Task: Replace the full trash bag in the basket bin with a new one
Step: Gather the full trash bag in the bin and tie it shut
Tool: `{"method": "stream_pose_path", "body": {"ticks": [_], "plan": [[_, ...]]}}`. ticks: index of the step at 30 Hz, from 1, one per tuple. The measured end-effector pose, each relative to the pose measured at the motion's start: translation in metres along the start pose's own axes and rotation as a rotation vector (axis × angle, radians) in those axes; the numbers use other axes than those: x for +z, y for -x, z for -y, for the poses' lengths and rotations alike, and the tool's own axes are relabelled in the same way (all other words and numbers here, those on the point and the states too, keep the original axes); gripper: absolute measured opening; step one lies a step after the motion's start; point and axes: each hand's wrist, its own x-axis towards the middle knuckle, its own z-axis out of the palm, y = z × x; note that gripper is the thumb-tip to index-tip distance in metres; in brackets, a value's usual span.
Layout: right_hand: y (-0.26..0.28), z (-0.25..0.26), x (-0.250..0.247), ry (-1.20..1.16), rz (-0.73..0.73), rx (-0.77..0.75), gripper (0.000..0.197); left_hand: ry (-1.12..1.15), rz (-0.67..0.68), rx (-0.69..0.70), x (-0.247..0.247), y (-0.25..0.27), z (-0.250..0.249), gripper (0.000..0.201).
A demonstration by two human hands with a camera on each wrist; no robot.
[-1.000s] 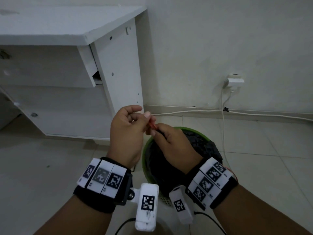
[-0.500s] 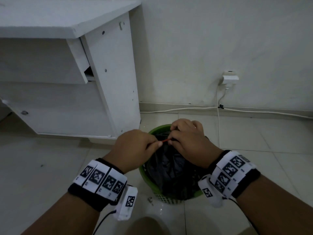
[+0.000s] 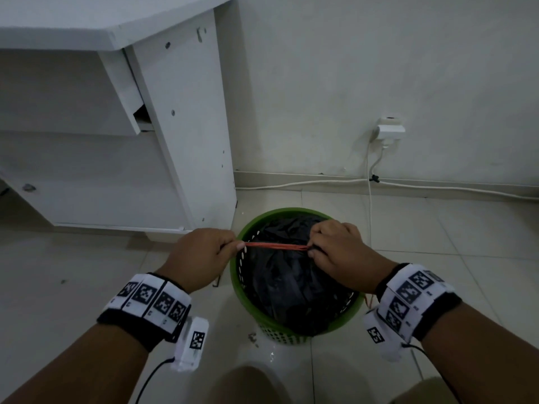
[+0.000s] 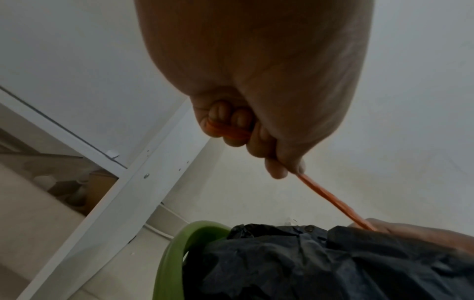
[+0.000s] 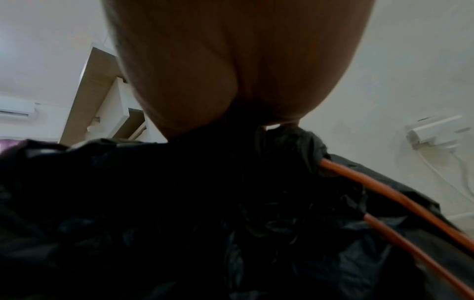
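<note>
A green basket bin (image 3: 294,328) stands on the tiled floor (image 3: 87,272) just right of a white cabinet (image 3: 180,126). It holds a full black trash bag (image 3: 291,284), bunched at the top. A red drawstring (image 3: 277,246) stretches taut across the bin's far half. The left hand (image 3: 201,258) curls its fingers around the string's left end; the right hand (image 3: 338,252) pinches the bag's gathered neck where the string emerges.

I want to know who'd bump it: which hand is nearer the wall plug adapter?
Right. The right hand sits over the black trash bag in the green bin, below the adapter; the left hand is outside the bin's left rim, farther away.
</note>
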Motion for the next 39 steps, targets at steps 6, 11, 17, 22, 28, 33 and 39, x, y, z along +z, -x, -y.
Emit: {"method": "stream_pose_path", "body": {"ticks": [6, 11, 17, 22, 28, 33, 39], "plan": [[-0.006, 0.013, 0.000, 0.040, 0.002, -0.009, 0.055, -0.015, -0.088, -0.025, 0.010, -0.004, 0.000, 0.046], [-0.011, 0.021, 0.002, 0.054, -0.100, -0.042, 0.042, 0.225, -0.171, 0.033, 0.006, -0.004, -0.046, 0.032], [-0.017, 0.028, 0.008, 0.061, -0.139, -0.092, 0.046, 0.316, -0.059, 0.049, 0.020, -0.014, -0.086, 0.039], [-0.018, 0.031, 0.010, 0.124, -0.092, -0.095, 0.047, 0.324, 0.018, -0.058, 0.022, -0.023, -0.089, 0.019], [-0.015, 0.021, 0.013, 0.159, -0.161, -0.138, 0.040, 0.182, 0.087, 0.007, 0.021, -0.024, -0.079, 0.026], [-0.015, 0.020, 0.010, 0.167, -0.216, -0.208, 0.034, 0.323, 0.127, -0.052, 0.020, -0.030, -0.069, 0.028], [-0.015, 0.011, 0.008, 0.230, -0.209, -0.290, 0.030, 0.288, 0.202, 0.007, 0.013, -0.033, -0.054, 0.024]]}}
